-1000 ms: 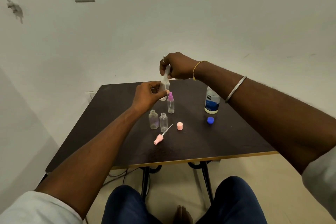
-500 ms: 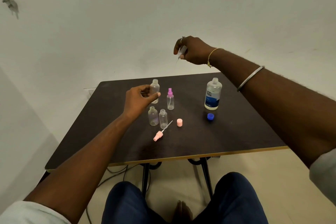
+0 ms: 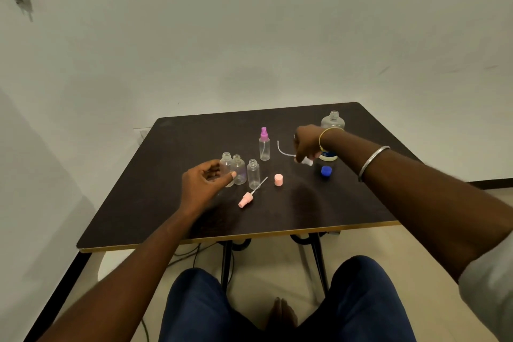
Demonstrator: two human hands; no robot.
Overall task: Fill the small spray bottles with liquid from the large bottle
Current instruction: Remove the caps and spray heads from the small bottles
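Note:
On the dark table (image 3: pixel 305 211), my left hand (image 3: pixel 206 184) grips a small clear open bottle (image 3: pixel 226 161) that stands beside two other open small bottles (image 3: pixel 239 171) (image 3: pixel 253 173). Low over the table, my right hand (image 3: pixel 306 143) pinches a white spray head (image 3: pixel 305 161); its thin dip tube (image 3: pixel 279 148) curves off to the left. The large bottle (image 3: pixel 332 119) stands uncapped behind my right wrist, partly hidden. Its blue cap (image 3: pixel 326 171) lies in front of it. A small bottle with a purple spray top (image 3: pixel 264 146) stands upright at mid-table.
A pink spray head with its tube (image 3: pixel 246 199) lies near the open bottles, and a pink cap (image 3: pixel 278 179) sits to its right. The table's yellow front edge (image 3: pixel 249 236) is close to my knees. Cables hang under the table.
My right hand came down from high above the table with the white spray head. My left hand moved the clear bottle left and nearer, setting it beside the other open bottles.

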